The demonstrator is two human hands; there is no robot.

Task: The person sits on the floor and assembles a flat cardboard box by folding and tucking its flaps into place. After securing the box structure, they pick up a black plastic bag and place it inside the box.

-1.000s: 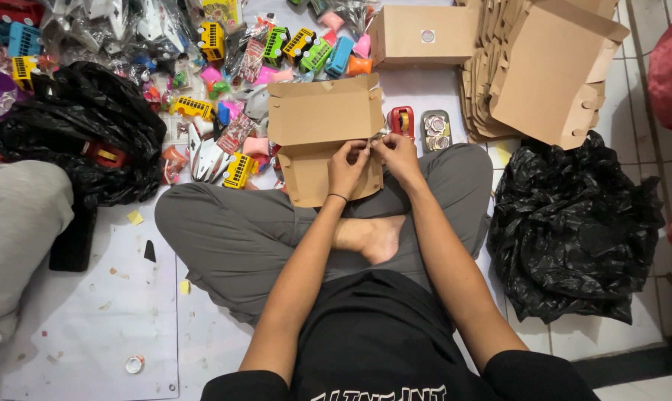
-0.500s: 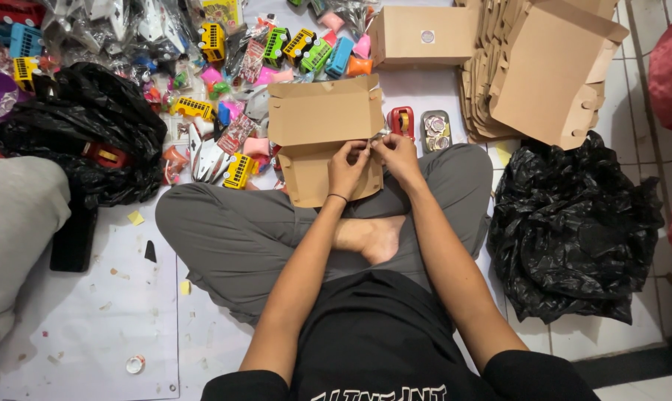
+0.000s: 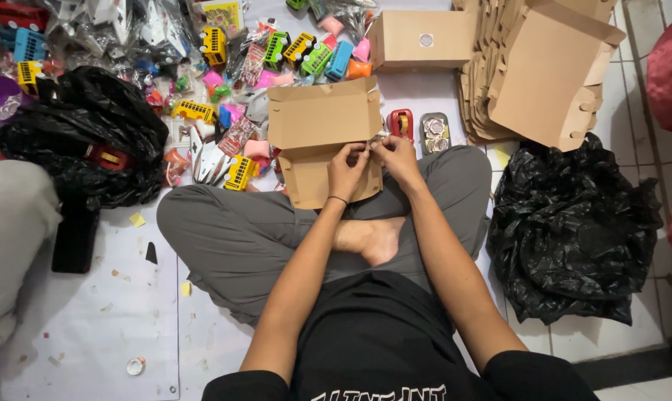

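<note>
I sit cross-legged on the floor with an open brown cardboard box point(image 3: 317, 126) resting against my knees, its lid flap standing up. My left hand point(image 3: 348, 169) and my right hand point(image 3: 394, 157) meet at the box's right front edge, fingertips pinching the cardboard there. What sits between the fingertips is too small to make out. A red tape dispenser point(image 3: 400, 123) and a small grey tray of round stickers point(image 3: 434, 132) lie just beyond my right hand.
A heap of small toy buses and cars in plastic wrap point(image 3: 224, 59) fills the far left. A closed brown box point(image 3: 423, 38) and stacked flat boxes point(image 3: 533, 70) stand at the far right. Black plastic bags lie left point(image 3: 83, 141) and right point(image 3: 573, 223). Another person's grey-clad leg point(image 3: 9, 238) is at left.
</note>
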